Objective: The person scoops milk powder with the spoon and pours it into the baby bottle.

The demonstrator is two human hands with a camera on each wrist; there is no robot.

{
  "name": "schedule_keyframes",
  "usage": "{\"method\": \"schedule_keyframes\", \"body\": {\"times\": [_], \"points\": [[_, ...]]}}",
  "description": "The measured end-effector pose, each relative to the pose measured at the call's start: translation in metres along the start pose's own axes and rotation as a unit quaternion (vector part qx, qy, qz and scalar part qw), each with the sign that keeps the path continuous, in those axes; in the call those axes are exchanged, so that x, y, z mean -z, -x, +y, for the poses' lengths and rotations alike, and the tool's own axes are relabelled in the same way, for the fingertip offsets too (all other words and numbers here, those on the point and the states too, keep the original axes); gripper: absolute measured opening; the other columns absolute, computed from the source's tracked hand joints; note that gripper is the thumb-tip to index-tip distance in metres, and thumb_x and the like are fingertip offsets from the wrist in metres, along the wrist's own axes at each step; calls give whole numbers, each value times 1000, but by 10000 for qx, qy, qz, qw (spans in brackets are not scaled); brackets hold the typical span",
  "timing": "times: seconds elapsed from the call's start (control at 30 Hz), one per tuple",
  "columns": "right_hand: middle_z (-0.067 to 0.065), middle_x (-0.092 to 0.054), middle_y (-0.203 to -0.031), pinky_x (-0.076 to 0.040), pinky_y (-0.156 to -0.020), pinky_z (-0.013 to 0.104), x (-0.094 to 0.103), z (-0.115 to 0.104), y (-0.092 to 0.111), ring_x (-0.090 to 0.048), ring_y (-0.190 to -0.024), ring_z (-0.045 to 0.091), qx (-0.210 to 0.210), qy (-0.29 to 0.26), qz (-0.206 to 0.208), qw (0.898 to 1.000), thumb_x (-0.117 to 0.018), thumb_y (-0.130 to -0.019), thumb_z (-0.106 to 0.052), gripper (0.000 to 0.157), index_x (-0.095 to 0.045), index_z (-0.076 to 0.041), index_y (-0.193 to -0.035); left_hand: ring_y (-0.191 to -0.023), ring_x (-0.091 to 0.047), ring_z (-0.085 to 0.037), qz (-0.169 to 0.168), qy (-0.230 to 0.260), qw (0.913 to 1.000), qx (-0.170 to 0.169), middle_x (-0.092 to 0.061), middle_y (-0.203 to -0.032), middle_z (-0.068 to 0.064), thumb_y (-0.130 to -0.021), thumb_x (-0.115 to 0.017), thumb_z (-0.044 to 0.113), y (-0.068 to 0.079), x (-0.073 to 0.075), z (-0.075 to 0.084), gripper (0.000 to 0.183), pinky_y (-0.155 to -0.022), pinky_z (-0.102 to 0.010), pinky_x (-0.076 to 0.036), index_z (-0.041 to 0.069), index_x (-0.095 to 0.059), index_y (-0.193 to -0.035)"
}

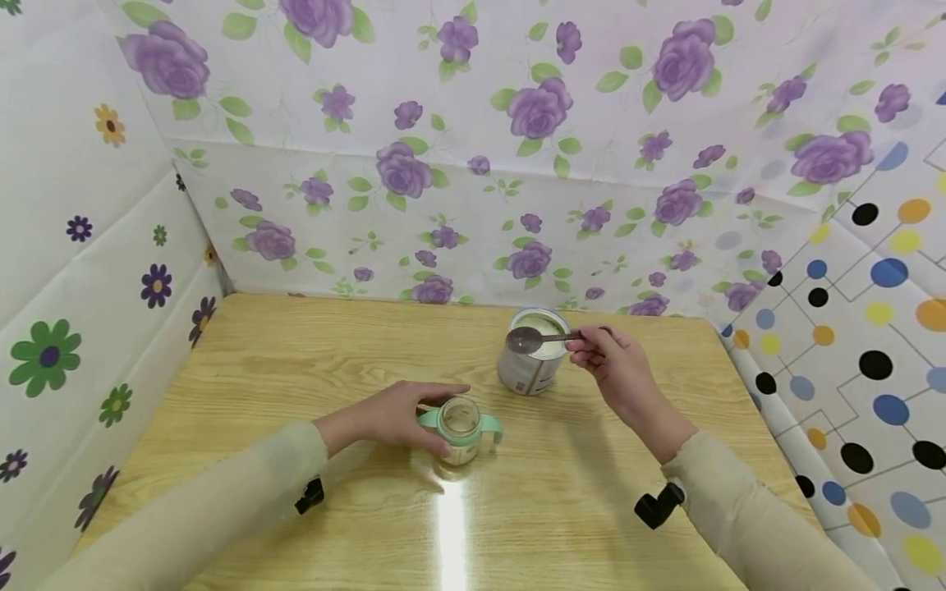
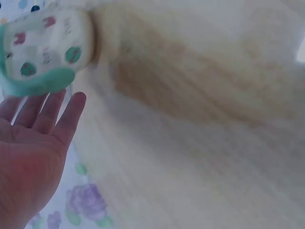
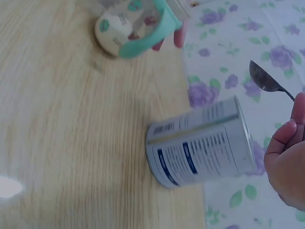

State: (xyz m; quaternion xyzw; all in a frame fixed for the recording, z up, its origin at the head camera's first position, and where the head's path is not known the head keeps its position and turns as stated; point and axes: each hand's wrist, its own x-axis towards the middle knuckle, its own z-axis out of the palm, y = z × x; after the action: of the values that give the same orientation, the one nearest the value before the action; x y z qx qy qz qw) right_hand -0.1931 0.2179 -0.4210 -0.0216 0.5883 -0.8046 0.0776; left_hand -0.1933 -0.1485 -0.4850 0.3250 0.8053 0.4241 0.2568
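Observation:
A baby bottle [image 1: 460, 431] with mint-green handles and a printed body stands uncapped on the table. My left hand [image 1: 402, 414] is at its left side, thumb on the near side and a straight index finger along the far side. In the left wrist view, the fingers [image 2: 69, 117] extend straight beside the green handle. My right hand [image 1: 617, 369] pinches the handle of a metal spoon [image 1: 525, 340], whose bowl is over the mouth of an open can [image 1: 523, 373]. Pale contents show inside the can. White powder shows low in the bottle in the right wrist view.
The wooden table [image 1: 318, 345] meets a flower-printed cloth wall [image 1: 458, 222] just behind the can. Patterned cloth also hangs at the left and right sides. Black wrist mounts [image 1: 659, 505] sit on both sleeves.

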Motion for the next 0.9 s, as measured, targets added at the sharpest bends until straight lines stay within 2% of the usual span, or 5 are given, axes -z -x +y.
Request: {"method": "schedule_keyframes", "body": {"times": [0.17, 0.3, 0.47, 0.73, 0.9], "points": [[0, -78, -89, -60, -83, 22, 17, -1, -7, -73, -81, 10, 153, 115, 289, 9994, -54, -114, -19, 24, -74, -8, -108, -150, -48, -28, -103, 505, 9987, -27, -50, -164, -9, -92, -88, 37, -5, 19, 7, 92, -121, -54, -42, 23, -38, -168], [-1, -78, -90, -59, -85, 22, 27, 0, -12, -73, -81, 10, 214, 274, 435, 9984, -57, -114, -22, 22, -72, -7, -111, -150, -48, -29, -19, 414, 9991, -45, -50, -164, -7, -93, -86, 39, -16, 37, 16, 92, -122, -55, -41, 23, -37, -168], [-1, -79, -90, -59, -83, 22, 37, 8, -17, -74, -82, 10, 248, 556, 643, 9961, -59, -113, -24, 23, -72, -5, -112, -149, -50, -28, 204, 270, 9994, -45, -50, -164, -8, -93, -85, 43, -39, 51, 26, 91, -121, -51, -43, 24, -37, -168], [-2, -78, -88, -59, -79, 21, 41, 23, -25, -73, -80, 9, 193, 1006, 835, 9912, -59, -113, -25, 39, -64, 11, -127, -149, -50, -27, 335, 81, 9994, -82, -47, -166, -7, -92, -87, 40, -81, 54, 37, 94, -121, -49, -44, 27, -35, -169], [-3, -79, -87, -59, -78, 21, 42, 28, -28, -73, -79, 9, 198, 1206, 893, 9885, -62, -111, -28, 47, -62, 15, -129, -152, -45, -29, 298, -144, 9994, -112, -41, -170, -9, -91, -88, 39, -105, 53, 35, 100, -123, -50, -41, 22, -29, -171]]}}
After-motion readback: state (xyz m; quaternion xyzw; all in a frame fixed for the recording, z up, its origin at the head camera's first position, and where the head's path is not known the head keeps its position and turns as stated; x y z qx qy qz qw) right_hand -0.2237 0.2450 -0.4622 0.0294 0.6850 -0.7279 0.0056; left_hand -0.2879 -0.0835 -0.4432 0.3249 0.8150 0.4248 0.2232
